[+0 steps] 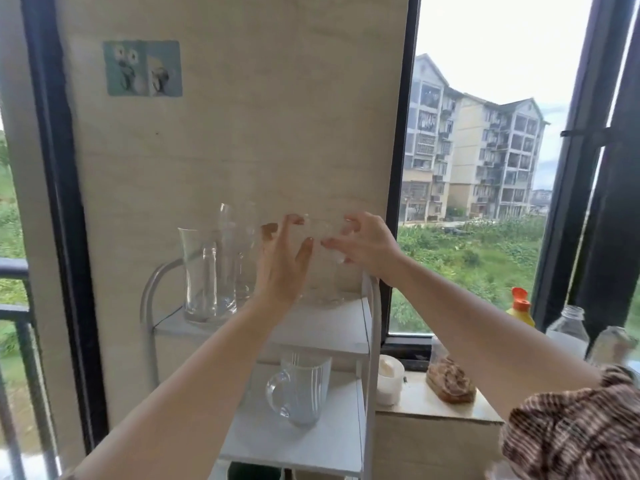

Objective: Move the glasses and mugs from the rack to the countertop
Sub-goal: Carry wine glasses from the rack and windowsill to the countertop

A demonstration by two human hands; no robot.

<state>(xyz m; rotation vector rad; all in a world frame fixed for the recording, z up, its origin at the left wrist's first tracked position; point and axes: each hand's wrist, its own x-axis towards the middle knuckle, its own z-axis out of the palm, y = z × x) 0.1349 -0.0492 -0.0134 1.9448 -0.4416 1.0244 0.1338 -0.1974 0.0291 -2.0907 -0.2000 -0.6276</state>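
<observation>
Up top, clear glass (323, 258) between left hand (282, 263) and right hand (363, 245), both grips spread open.

Bare forearms; brown-and-cream striped knit sleeve (571, 427) on right.

We cannot make out the clear glass (320, 258) between our left hand (282, 263) and right hand (363, 249); motion blur smears it, and whether our fingers touch it is unclear. The white metal rack (372, 341) runs off the bottom edge. The clear bottles (568, 332) at right are blurred.
</observation>
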